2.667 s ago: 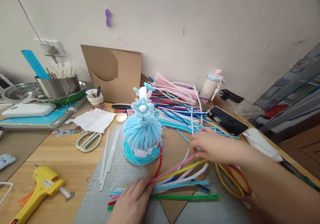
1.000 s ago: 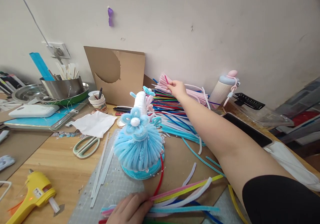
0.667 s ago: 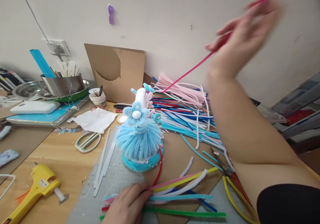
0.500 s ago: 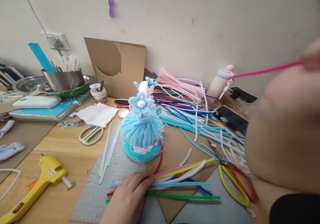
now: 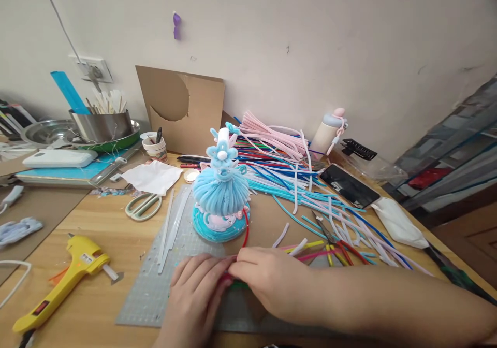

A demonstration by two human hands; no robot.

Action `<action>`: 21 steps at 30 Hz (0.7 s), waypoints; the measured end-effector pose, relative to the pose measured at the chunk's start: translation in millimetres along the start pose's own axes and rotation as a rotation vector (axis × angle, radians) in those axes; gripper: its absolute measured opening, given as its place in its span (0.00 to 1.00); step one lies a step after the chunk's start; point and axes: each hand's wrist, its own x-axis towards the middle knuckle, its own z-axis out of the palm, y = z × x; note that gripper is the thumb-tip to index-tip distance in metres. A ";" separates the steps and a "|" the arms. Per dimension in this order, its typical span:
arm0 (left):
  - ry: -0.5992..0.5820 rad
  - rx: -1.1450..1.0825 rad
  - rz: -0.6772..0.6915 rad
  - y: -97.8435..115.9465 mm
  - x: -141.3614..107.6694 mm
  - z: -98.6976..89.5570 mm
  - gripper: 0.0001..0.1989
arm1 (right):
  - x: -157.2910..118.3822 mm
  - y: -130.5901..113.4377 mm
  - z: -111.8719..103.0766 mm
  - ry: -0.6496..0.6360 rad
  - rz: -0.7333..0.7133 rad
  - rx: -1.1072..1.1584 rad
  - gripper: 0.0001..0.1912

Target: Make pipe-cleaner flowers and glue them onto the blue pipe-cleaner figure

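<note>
Both of my hands meet over the grey cutting mat [image 5: 145,296]. My left hand [image 5: 196,291] is closed over a bundle of coloured pipe cleaners, most of it now covered by the hands. Beside its fingertips my right hand [image 5: 272,280] pinches a hot-pink pipe cleaner [image 5: 319,254], whose end sticks out behind the wrist. Just beyond the hands stands a light-blue pipe cleaner figure [image 5: 221,190] with a flower and a full skirt, on a round turquoise base [image 5: 221,231]. A red pipe cleaner [image 5: 246,228] curves from the base toward my fingers.
Pliers [image 5: 336,247] lie right of the mat, near a pile of pipe cleaners [image 5: 272,135] and a phone [image 5: 347,185]. At left are a yellow glue gun [image 5: 77,267], scissors [image 5: 143,207] and a white cloth [image 5: 152,176]. Cut cardboard [image 5: 205,104] leans on the wall.
My right hand has come down from the upper right with the hot-pink pipe cleaner to meet my left hand, which stays on the bundle. The view has shifted slightly.
</note>
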 end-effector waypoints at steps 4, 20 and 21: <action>-0.022 0.030 -0.029 -8.8 -0.8 0.1 0.14 | -0.6 5.6 -9.7 -0.013 0.043 -0.048 0.16; -0.318 0.301 0.297 -13.6 1.5 30.1 0.27 | -17.1 42.8 -36.5 -0.012 0.276 -0.078 0.11; -0.321 0.305 0.310 -15.5 0.4 32.1 0.27 | -14.7 48.7 -45.0 0.039 0.274 -0.104 0.11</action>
